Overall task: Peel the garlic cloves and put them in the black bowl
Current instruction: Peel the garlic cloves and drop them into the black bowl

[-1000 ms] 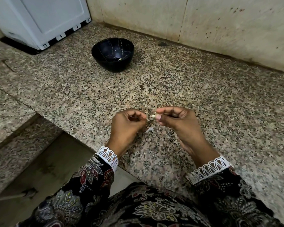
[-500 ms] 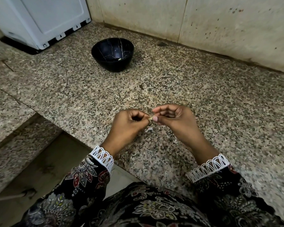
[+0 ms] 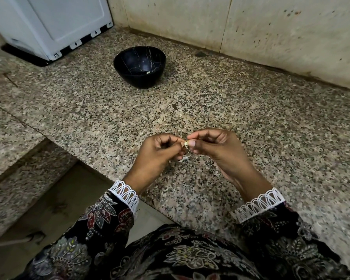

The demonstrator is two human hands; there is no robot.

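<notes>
At the far left of the speckled granite counter [image 3: 251,102] stands a white appliance [image 3: 55,23], set on a dark base against the stained wall [image 3: 271,27]. Just right of it, well back from the counter's near edge, sits the black bowl [image 3: 139,66]; a small pale piece lies on its floor, too small to tell for sure what it is. Nearer the camera, above the counter's front part, the left hand [image 3: 157,156] has its fingers curled in, thumb and forefinger pinching one end of a garlic clove [image 3: 186,144]. The right hand [image 3: 214,147] meets it fingertip to fingertip, its thumb and forefinger nipping the other end of the same clove, the other fingers bent. Just below the hands a pale scrap of peel [image 3: 185,158] lies on the stone. Both wrists wear white lace cuffs on dark floral sleeves [image 3: 107,217]
</notes>
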